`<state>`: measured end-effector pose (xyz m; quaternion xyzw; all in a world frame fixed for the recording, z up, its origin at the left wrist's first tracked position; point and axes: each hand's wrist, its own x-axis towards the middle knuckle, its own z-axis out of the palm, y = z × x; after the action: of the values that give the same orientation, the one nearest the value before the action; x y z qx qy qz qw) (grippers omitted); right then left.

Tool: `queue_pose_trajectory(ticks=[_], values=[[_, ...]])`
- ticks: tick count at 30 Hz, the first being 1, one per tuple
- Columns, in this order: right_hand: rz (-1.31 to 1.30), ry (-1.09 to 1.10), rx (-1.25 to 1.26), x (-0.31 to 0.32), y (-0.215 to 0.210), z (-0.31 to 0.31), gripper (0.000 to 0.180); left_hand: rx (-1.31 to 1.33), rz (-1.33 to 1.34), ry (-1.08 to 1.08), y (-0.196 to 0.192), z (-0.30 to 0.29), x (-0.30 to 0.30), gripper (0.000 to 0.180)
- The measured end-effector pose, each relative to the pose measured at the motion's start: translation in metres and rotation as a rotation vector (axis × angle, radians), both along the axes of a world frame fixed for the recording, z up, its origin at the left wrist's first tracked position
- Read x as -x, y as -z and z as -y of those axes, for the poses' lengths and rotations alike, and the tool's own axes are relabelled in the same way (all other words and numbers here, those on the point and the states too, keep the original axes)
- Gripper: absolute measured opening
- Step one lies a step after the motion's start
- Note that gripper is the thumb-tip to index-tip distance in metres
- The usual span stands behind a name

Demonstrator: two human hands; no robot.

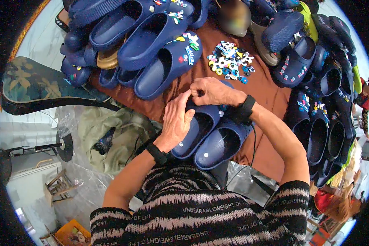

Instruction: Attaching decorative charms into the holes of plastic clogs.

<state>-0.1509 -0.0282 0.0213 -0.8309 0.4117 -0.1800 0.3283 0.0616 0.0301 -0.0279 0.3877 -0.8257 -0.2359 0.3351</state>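
Observation:
Two navy clogs lie side by side close to my body, toes pointing away from me: a left clog (197, 128) and a right clog (222, 148). My left hand (177, 117) wraps the outer side of the left clog near its toe, thumb on the upper. Meeting its fingertips, my right hand (217, 92) is curled in a pinch above the toes; whatever it pinches is hidden. Beyond it, a heap of small colourful shoe charms (232, 60) rests on the brown cloth (270, 117).
More navy clogs with charms (168, 67) are piled at the far left. Another stack of clogs (295, 61) lines the right side, with lime-green ones among them. A floral-patterned seat (33, 86), a crumpled pale green cloth (115, 149) and a wooden stool (60, 186) stand left.

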Motion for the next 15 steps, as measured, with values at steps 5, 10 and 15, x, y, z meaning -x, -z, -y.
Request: queue_pose_trajectory(ticks=[5, 10, 15], values=[[0.002, 0.1, -0.161, 0.016, -0.009, -0.003, 0.017, 0.017, -0.009, -0.003, 0.002, 0.0, 0.0, 0.059], [0.053, 0.077, 0.048, 0.011, -0.011, -0.003, 0.02, -0.024, -0.013, 0.015, 0.004, 0.003, 0.001, 0.061], [-0.042, -0.127, 0.023, 0.02, -0.005, 0.004, 0.021, -0.029, -0.012, 0.018, 0.003, 0.005, -0.001, 0.064]])
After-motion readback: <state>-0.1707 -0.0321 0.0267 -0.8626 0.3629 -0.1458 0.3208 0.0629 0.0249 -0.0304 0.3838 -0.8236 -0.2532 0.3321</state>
